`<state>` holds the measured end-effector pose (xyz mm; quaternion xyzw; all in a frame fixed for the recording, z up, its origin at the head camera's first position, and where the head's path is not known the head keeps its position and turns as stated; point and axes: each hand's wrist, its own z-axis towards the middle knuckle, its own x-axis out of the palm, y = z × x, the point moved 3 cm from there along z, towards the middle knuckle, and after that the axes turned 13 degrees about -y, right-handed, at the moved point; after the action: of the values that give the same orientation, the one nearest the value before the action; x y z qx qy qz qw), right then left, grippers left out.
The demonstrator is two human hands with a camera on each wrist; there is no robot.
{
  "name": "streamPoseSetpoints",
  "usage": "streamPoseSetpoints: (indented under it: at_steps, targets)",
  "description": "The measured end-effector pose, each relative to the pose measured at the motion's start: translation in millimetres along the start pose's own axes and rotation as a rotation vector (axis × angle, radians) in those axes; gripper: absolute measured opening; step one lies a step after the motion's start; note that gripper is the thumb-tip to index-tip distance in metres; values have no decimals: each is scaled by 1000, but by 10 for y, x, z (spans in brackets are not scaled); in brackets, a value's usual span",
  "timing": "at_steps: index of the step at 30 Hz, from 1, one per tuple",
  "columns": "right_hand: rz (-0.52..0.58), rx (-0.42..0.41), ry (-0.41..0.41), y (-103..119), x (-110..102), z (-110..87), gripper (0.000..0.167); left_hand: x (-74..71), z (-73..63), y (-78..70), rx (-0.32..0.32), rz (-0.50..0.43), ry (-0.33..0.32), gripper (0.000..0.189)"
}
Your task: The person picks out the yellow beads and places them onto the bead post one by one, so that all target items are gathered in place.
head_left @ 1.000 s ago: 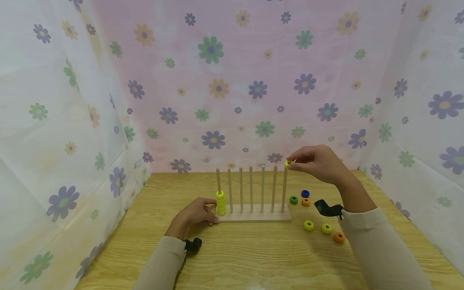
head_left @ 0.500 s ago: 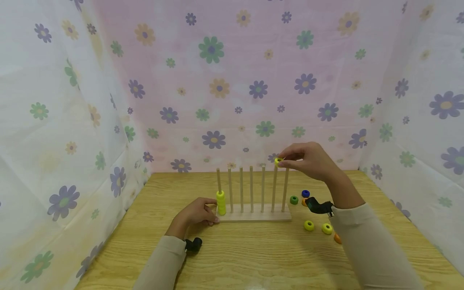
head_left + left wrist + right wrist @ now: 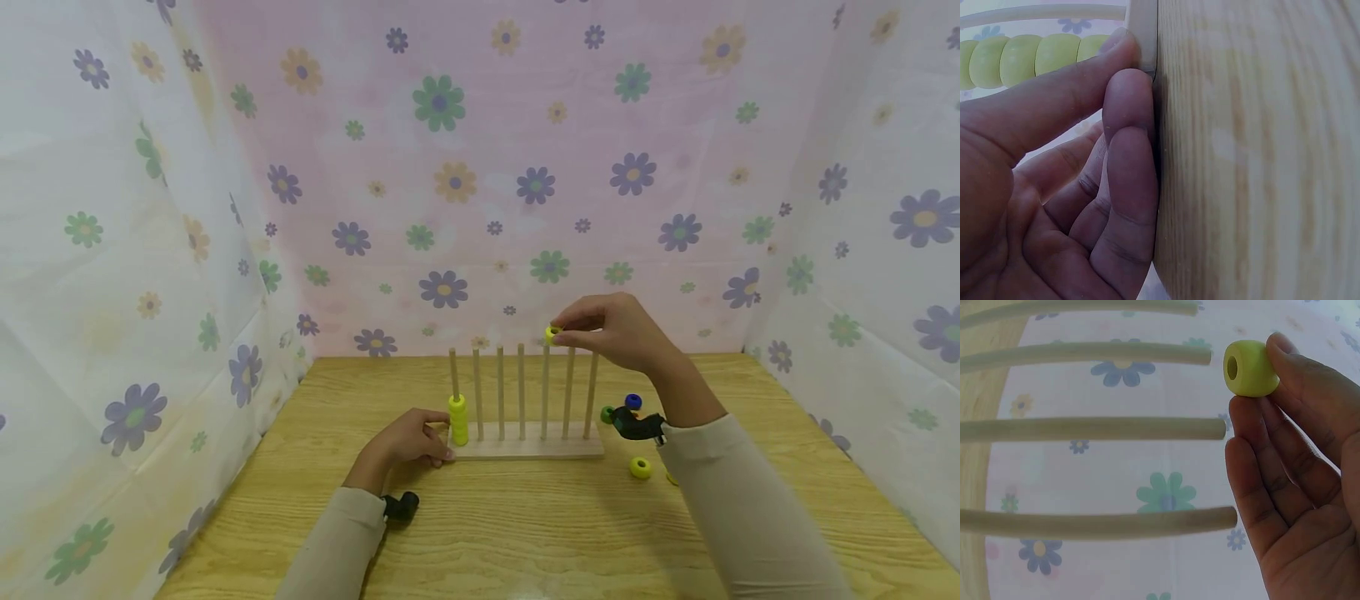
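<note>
A wooden peg rack [image 3: 536, 452] with several upright pegs stands on the table, its leftmost peg carrying a stack of yellow beads [image 3: 457, 422]. My left hand [image 3: 401, 440] grips the left end of the rack's base, thumb against it and the other fingers curled at its end on the tabletop. My right hand [image 3: 618, 332] pinches a yellow bead [image 3: 1257, 370] between thumb and fingertips. In the head view that bead overlaps the top of the third peg from the right; the right wrist view shows it just beyond the peg tips, its hole facing them.
Right of the rack lie loose beads: a blue one [image 3: 633, 402], a green one [image 3: 607, 414], and a yellow one [image 3: 640, 467]. The right forearm [image 3: 738, 492] partly hides more beads. Flowered cloth [image 3: 491, 167] surrounds the wooden table [image 3: 510, 533] at the back and sides.
The right hand has moved left with the yellow bead, from above the rightmost peg past the second to the third from the right. The left hand has stayed still.
</note>
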<state>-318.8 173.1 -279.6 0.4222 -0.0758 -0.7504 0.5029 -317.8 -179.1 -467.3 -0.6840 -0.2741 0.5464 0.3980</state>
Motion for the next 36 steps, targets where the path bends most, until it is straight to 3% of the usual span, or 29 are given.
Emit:
streamPoseSetpoints:
  at_steps: [14,24,36]
  targets:
    - [64,45,54,91,253,83,17,6,1,-1,-5,-9,-1,75]
    - [81,9,49,123,403,148,15,4,-9,-5,-10,-6,-2,74]
    - [113,42,72,240,585,211,15,-4,-10,-5,-2,-14,1,75]
